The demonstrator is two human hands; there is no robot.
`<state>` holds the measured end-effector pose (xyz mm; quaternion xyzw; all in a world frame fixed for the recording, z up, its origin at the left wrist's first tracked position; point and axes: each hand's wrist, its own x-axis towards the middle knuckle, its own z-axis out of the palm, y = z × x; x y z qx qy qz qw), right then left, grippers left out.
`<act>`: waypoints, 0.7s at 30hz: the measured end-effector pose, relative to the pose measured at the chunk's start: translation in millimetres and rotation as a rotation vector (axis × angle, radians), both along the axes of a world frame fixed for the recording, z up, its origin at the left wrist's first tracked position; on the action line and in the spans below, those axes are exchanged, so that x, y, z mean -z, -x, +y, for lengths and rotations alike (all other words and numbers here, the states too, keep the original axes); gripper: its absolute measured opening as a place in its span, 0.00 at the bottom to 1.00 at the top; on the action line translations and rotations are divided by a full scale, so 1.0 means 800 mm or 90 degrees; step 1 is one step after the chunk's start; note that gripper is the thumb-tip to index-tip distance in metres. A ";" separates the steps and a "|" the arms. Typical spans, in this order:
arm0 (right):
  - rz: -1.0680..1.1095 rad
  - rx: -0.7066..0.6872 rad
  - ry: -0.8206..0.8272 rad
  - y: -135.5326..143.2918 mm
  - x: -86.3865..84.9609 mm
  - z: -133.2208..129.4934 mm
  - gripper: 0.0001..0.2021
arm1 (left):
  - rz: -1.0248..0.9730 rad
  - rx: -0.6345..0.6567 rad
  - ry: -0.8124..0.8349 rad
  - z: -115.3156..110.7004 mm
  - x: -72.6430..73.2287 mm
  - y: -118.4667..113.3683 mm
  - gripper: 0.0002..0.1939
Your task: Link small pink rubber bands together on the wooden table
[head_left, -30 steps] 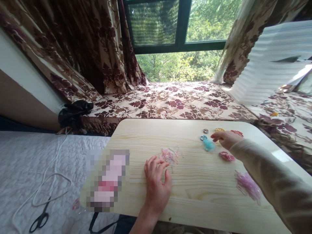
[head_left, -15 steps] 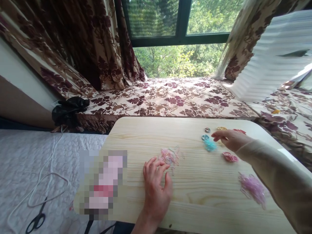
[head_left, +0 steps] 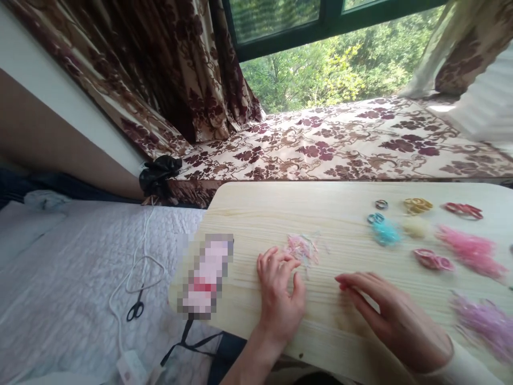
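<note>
My left hand [head_left: 281, 294] rests on the wooden table with its fingers spread and bent, holding nothing. Its fingertips lie beside a loose pile of pale mixed-colour small elastic bands [head_left: 302, 249]. To the right, my right hand [head_left: 387, 310] is low over the tabletop, thumb and forefinger tips brought together in a pinch. Whatever is between those tips is too small or hidden to make out. Beyond it lie turquoise bands [head_left: 386, 233], pale yellow bands [head_left: 415, 227], pink bands [head_left: 473, 251] and purple bands [head_left: 484, 323], in separate heaps.
Thicker hair ties in pink [head_left: 433, 260], yellow [head_left: 417, 205] and red [head_left: 464, 210] sit at the table's right. A blurred-out pink object [head_left: 208, 275] lies at the left edge. Scissors [head_left: 135, 310] and a white cable [head_left: 116, 299] are on the bed.
My right hand has come back from the coloured heaps toward me and left, near the mixed pile. My left hand stays beside that pile. The camera view has turned and shifted.
</note>
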<state>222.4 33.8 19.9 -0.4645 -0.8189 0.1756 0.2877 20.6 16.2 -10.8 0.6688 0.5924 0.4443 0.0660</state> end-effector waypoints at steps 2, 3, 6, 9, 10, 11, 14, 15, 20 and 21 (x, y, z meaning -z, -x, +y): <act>-0.015 -0.018 -0.005 0.008 0.004 0.011 0.13 | 0.008 -0.005 -0.005 0.000 -0.001 -0.001 0.15; -0.025 -0.023 -0.006 0.009 0.004 0.017 0.13 | 0.011 -0.006 -0.005 0.000 -0.001 -0.001 0.15; -0.070 -0.003 -0.005 0.011 0.007 0.038 0.16 | 0.013 -0.003 0.000 0.001 -0.002 -0.002 0.15; -0.139 0.059 0.012 0.013 0.012 0.065 0.16 | 0.011 -0.002 0.010 0.001 -0.002 -0.001 0.15; -0.161 0.081 0.026 0.015 0.015 0.075 0.16 | 0.011 -0.002 0.013 0.000 -0.002 -0.001 0.15; -0.180 0.100 0.041 0.017 0.017 0.085 0.16 | 0.010 -0.001 0.017 0.000 -0.002 -0.001 0.15; -0.204 0.134 0.069 0.025 0.024 0.110 0.16 | 0.010 0.009 0.023 0.000 0.000 0.000 0.15; -0.205 0.140 0.071 0.028 0.026 0.116 0.16 | 0.008 0.012 0.024 0.000 0.000 0.000 0.15; -0.215 0.163 0.088 0.042 0.025 0.122 0.14 | -0.008 0.015 0.022 0.000 0.000 0.001 0.16; -0.217 0.166 0.094 0.043 0.024 0.121 0.13 | -0.013 0.015 0.024 0.000 -0.001 0.001 0.16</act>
